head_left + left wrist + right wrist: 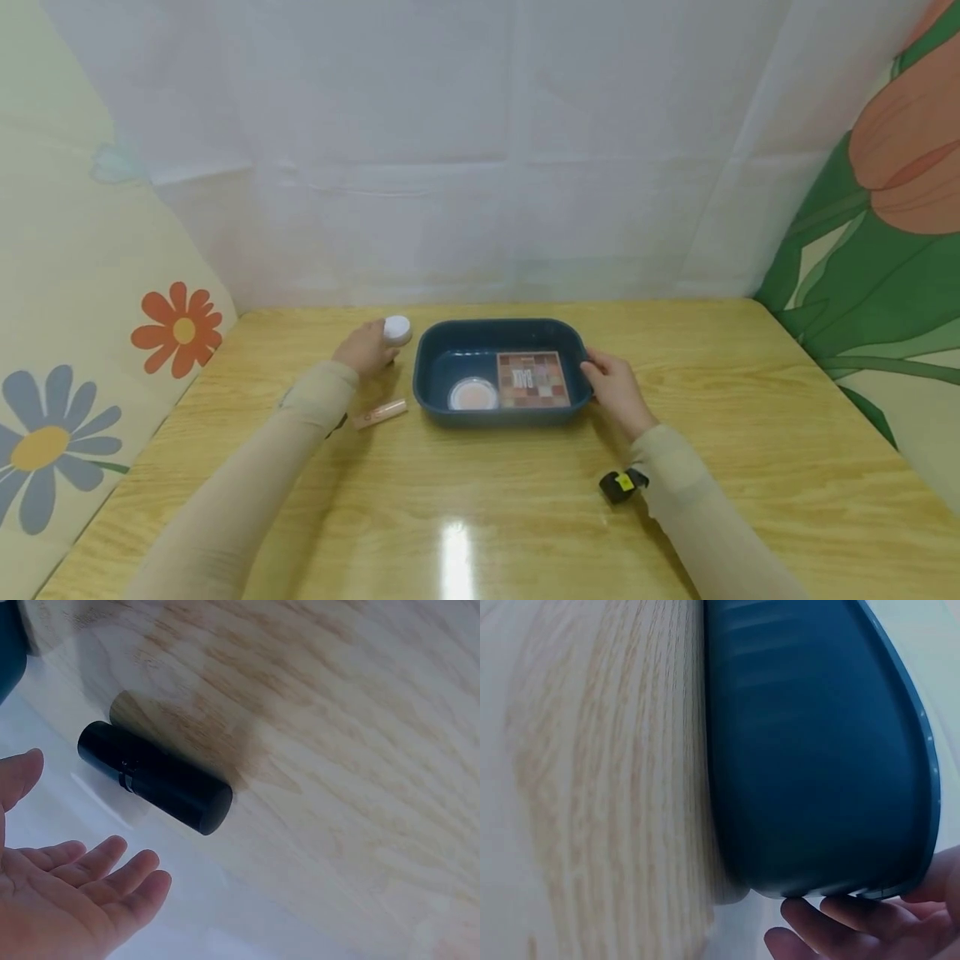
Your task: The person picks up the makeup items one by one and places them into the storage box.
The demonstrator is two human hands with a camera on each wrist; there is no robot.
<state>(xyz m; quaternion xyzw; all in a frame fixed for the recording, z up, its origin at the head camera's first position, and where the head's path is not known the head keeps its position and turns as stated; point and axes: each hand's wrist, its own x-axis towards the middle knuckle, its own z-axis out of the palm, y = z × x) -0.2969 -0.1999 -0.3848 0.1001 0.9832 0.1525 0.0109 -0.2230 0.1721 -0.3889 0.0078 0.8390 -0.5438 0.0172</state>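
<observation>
A dark blue plastic basin (480, 419) stands on the table. Inside it lie an eyeshadow palette (532, 379) and a round compact (473, 394). My right hand (618, 387) grips the basin's right end, thumb at the rim and fingers against the outside, as the right wrist view also shows. To the basin's left, my left hand (367, 348) is beside a small white round container (397, 331); whether it touches it I cannot tell. In the left wrist view its fingers and thumb are spread apart, near a black cylindrical tube (157, 776) lying on the table.
A pinkish tube (382, 412) lies on the wooden table (480, 500) left of the basin. White cloth (465, 167) hangs along the far edge, with flower-patterned panels on both sides.
</observation>
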